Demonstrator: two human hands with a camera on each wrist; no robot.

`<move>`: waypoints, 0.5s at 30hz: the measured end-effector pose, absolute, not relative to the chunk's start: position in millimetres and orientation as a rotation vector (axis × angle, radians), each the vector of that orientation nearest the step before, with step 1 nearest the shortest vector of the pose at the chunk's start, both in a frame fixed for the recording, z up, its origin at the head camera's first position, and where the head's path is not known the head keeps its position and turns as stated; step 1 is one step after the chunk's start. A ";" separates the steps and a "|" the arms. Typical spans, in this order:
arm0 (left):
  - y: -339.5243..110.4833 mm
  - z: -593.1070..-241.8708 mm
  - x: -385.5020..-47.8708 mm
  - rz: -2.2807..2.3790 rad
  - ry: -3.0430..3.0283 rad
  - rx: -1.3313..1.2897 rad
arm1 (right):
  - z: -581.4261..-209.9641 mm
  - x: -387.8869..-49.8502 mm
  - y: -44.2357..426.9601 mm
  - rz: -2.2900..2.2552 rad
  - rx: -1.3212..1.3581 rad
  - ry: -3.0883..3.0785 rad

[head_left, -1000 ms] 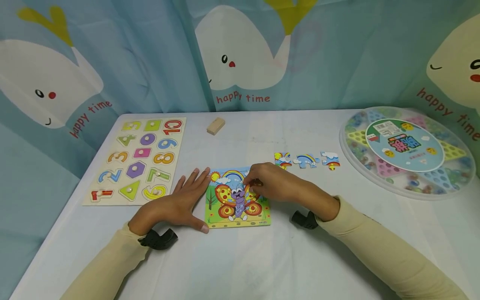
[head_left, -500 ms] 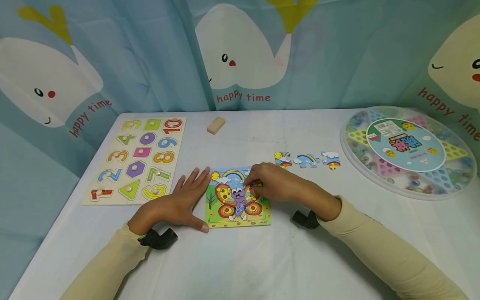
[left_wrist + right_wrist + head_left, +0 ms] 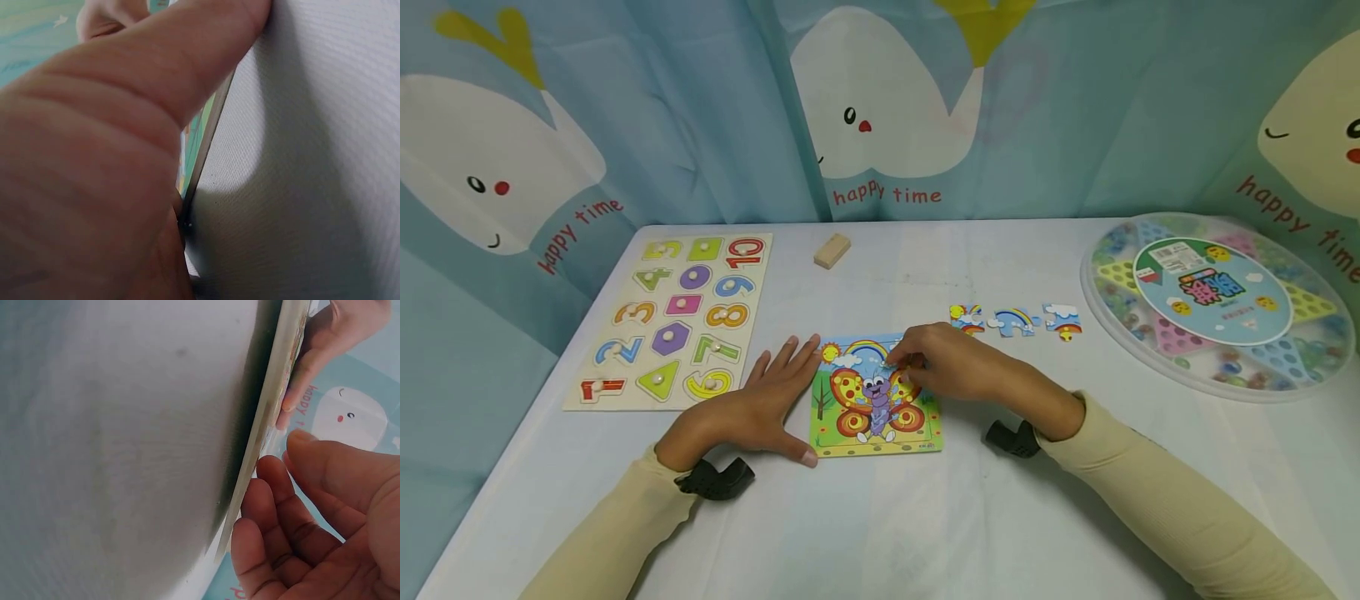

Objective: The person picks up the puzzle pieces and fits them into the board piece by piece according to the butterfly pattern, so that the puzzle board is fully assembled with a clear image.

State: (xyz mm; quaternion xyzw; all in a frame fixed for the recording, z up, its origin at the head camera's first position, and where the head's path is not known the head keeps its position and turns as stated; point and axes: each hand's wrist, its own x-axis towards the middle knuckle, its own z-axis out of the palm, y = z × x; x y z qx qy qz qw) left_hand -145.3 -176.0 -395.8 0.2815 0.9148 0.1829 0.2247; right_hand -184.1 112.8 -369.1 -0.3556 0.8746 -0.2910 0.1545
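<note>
A square butterfly jigsaw puzzle [image 3: 876, 425] lies on the white table in front of me. My left hand [image 3: 760, 412] is spread flat, its fingers along the puzzle's left edge and its thumb at the lower left corner. Over the upper right of the picture, my right hand [image 3: 943, 362] has curled fingers, with thumb and forefinger pinching what looks like a small bluish puzzle piece [image 3: 888, 365], mostly hidden by the fingers. In the right wrist view the other fingertips [image 3: 249, 540] are beside the board's edge [image 3: 265, 419]. The left wrist view shows the left thumb by the board's side.
Loose jigsaw pieces [image 3: 1014, 322] lie in a row behind my right hand. A number-and-shape peg board [image 3: 760, 287] is at the left and a small wooden block [image 3: 832, 251] at the back. A round, clear-lidded game box [image 3: 1210, 292] sits at the right.
My right hand shifts very slightly at the upper right of the puzzle. The left hand and the loose pieces stay in place.
</note>
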 end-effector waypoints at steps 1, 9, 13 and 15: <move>-176.1 -395.8 -145.3 0.505 2.524 0.777 | -369.6 -184.8 113.4 -0.848 -1.007 2.505; -176.0 -395.7 -145.3 0.513 2.524 0.772 | -369.1 -189.1 117.4 -0.961 -0.881 2.528; -176.1 -395.3 -145.3 0.513 2.522 0.774 | -369.2 -191.3 120.3 -0.982 -0.871 2.547; -176.1 -395.0 -145.3 0.513 2.521 0.774 | -368.2 -192.6 122.9 -0.978 -0.878 2.573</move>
